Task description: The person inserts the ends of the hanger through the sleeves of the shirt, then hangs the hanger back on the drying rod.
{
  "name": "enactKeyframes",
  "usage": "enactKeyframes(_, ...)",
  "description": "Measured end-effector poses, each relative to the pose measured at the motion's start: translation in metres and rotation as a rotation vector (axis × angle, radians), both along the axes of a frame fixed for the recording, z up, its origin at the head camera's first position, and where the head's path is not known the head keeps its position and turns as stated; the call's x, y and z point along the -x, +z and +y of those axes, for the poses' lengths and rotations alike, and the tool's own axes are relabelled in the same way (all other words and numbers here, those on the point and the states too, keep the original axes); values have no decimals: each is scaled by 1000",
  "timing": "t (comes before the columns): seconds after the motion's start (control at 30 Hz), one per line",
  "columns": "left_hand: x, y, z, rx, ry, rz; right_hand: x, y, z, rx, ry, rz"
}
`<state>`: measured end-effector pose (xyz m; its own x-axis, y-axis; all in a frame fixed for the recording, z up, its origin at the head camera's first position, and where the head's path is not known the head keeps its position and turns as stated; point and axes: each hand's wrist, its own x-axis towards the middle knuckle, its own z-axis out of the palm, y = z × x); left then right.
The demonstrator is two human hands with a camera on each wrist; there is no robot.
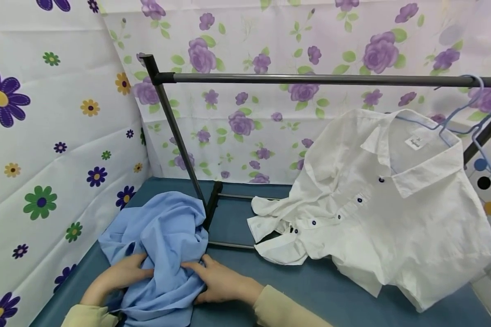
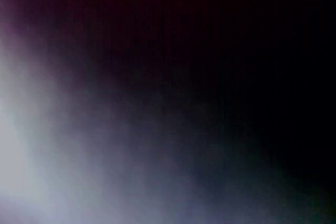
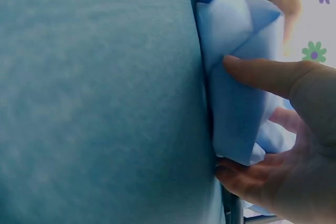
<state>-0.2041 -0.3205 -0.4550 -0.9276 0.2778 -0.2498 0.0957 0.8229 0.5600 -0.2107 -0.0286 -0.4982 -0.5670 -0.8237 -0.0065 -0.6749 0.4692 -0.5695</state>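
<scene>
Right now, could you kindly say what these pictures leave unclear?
Left wrist view: everything, blurred and dark.
Head view: some fingers of the left hand, hidden by blue cloth.
Head view: blue cloth's near end, cut by bottom edge.
Head view: writing on collar label, too small.

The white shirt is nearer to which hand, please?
Right. The right hand touches the blue cloth on the side toward the white shirt; the left hand touches it on the opposite side, farther away.

**Open lane beside the shirt!**

Bare teal surface (image 1: 307,282) runs between the right hand (image 1: 222,279) and white shirt (image 1: 393,218); at the blue cloth's (image 1: 165,245) far right edge, a slanted post (image 1: 177,125) blocks! Floral curtain (image 1: 73,159) walls the left.
</scene>
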Motion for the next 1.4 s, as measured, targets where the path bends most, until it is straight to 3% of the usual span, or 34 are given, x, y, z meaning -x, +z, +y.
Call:
enactKeyframes(0.3,-5,21,40,-181,-69,22,-2,5,5,133,-107,91)
enactKeyframes(0.53,-9,46,78,-234,-39,69,-5,22,27,375,-235,130)
enactKeyframes(0.67,-7,54,99,-266,-67,110,-11,30,43,492,-296,129)
enactKeyframes(0.97,0,65,143,-295,-175,215,-22,42,84,591,-389,194)
enactKeyframes(1.2,7,74,179,-392,-242,215,-24,53,116,660,-450,369)
enactKeyframes(1.4,5,89,209,-463,-295,239,-32,71,143,718,-512,472)
